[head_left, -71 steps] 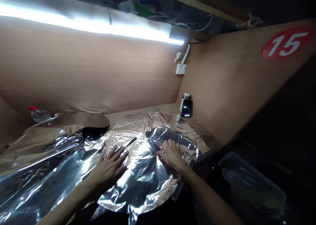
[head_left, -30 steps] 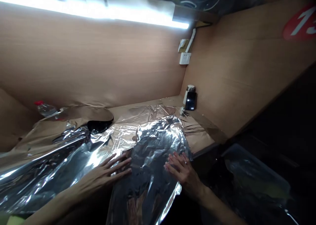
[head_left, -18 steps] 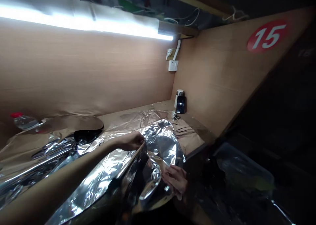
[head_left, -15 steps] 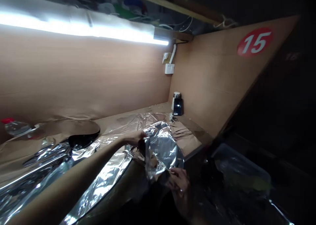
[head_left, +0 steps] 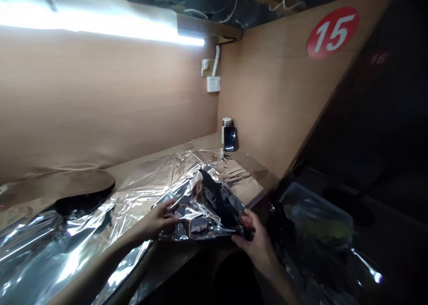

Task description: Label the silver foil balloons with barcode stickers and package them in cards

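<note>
At the table (head_left: 207, 141), left hand (head_left: 162, 219), right hand (head_left: 257, 238), each grip lightly closed on crumpled foil (head_left: 197, 218), its underside hidden

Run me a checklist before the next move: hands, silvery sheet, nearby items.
1. Left hand at the sheet's left side: ok.
2. Right hand at the sheet's right side: ok.
3. Silvery sheet smooth and flat: not ok, it is crumpled.
4. Firm grip by both hands: cannot tell.
5. Metal-capped bottle and dark phone-like slab away from the hands: ok, both stand near the back corner.
</note>
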The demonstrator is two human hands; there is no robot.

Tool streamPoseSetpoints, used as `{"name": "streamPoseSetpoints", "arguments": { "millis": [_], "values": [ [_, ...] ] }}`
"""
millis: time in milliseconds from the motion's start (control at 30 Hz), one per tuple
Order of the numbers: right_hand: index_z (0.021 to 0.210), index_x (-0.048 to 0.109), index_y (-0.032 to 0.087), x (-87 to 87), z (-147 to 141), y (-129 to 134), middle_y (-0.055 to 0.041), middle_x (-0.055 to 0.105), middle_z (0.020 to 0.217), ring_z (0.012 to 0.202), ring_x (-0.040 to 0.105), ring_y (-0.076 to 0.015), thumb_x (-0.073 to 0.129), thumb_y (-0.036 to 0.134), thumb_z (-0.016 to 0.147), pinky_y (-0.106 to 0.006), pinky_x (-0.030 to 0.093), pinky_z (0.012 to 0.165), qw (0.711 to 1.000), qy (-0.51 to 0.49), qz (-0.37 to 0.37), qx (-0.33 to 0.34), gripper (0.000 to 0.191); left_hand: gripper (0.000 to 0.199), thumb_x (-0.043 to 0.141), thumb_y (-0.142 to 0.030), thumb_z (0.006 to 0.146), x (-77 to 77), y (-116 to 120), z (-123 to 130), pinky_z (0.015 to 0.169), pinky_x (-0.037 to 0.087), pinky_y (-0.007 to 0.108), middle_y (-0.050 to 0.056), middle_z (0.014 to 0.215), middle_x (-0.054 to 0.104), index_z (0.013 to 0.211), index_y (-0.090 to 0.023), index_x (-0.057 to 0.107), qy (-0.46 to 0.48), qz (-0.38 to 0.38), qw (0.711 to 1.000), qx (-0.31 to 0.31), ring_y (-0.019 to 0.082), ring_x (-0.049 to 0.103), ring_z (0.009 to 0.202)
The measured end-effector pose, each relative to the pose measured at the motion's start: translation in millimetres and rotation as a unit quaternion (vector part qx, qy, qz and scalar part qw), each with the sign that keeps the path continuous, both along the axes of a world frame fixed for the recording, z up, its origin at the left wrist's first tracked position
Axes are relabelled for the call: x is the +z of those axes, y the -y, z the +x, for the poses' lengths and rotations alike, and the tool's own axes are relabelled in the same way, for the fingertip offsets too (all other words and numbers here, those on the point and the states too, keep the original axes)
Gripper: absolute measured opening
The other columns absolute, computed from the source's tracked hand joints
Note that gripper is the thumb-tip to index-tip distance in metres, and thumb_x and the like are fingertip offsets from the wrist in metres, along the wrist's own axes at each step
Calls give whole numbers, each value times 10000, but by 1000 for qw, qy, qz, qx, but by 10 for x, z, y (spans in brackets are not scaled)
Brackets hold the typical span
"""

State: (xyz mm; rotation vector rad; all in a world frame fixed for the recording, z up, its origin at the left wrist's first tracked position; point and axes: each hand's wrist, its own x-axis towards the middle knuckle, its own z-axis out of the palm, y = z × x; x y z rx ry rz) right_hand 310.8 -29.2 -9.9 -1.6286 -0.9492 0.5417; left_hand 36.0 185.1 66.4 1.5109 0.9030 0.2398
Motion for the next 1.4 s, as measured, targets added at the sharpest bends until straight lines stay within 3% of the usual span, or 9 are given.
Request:
{"name": "streamPoseSetpoints", "arguments": {
  "millis": [167, 300, 400, 500, 700, 800, 967, 1167, 1400],
  "values": [
    [1609, 219, 262, 577, -279, -62, -154, 558, 1416, 1240, 542, -430, 920, 512, 599, -576, 429, 1058, 970, 245, -11, 6, 1254, 635, 772, -416, 768, -27, -44, 125, 684, 456, 275, 22, 839, 714, 1286, -166, 503, 3, 33, 999, -43, 218, 677, 806],
    [1231, 683, 203, 689, -428, -398, -170, 718, 1055, 1038, 652, -387, 643, 539, 919, -529, 455, 982, 949, 313, -35, 24, 460, 670, 780, -407, 741, -54, -145, 120, 570, 389, 244, -10, 739, 680, 1289, -153, 490, -11, 47, 998, -29, 161, 609, 622],
    [829, 731, 188, 593, -281, -706, -188, 716, 825, 870, 699, -356, 419, 466, 1043, -452, 493, 824, 934, 320, -157, -31, 469, 766, 773, -455, 748, -66, -218, 69, 525, 356, 237, -23, 682, 648, 1359, -139, 436, -15, 52, 998, 8, 145, 568, 550],
    [935, 712, 163, 518, -119, -880, -196, 728, 883, 874, 712, -337, 485, 387, 1025, -412, 489, 784, 909, 330, -252, -42, 332, 686, 686, -467, 834, -15, -175, 72, 555, 432, 285, 32, 723, 686, 1371, -118, 440, -61, 153, 984, 71, 202, 631, 603],
    [1574, 281, 134, 648, -171, -921, -237, 481, 1487, 1373, 450, -360, 554, 272, 974, -484, 396, 1068, 863, 476, -145, -85, 673, 408, 410, -376, 1022, -187, 382, 378, 1112, 359, 566, 143, 1448, 584, 1348, -218, 598, -181, 614, 768, 28, 356, 501, 1356],
    [1615, 212, 190, 647, -162, -1122, -158, 251, 1652, 1527, 184, -343, 486, 366, 1020, -528, 222, 1203, 834, 545, -82, 33, 679, 533, 441, -528, 999, -463, 564, 525, 1177, 239, 625, 110, 1570, 459, 1435, -244, 558, -238, 613, 752, -52, 400, 342, 1473],
    [1593, 307, 209, 519, 65, -1394, -149, 256, 1654, 1522, 220, -350, 395, 504, 1048, -567, 199, 1207, 808, 521, -192, 197, 626, 671, 347, -631, 1000, -659, 375, 453, 1202, 142, 628, 78, 1676, 231, 1590, -313, 313, -241, 576, 771, -124, 393, 175, 1539],
    [1627, 138, 296, 592, 222, -755, -100, 153, 1688, 1542, 130, -372, 724, 662, 797, -604, 132, 1226, 716, 526, -63, 454, 1080, 726, 414, -642, 981, -505, 14, 185, 1224, 123, 569, 79, 1671, 254, 1610, -334, 224, -137, 601, 738, -273, 354, 213, 1535],
    [1481, 486, 271, 112, 179, -394, -113, 521, 1507, 1443, 396, -318, 564, 281, 1003, -544, 323, 1162, 718, 545, 80, 426, 484, 652, 576, -527, 944, -337, 370, 30, 1082, 405, 476, 113, 1527, 497, 1521, -264, 425, -103, 585, 766, -247, 331, 484, 1324]
  ]
}}
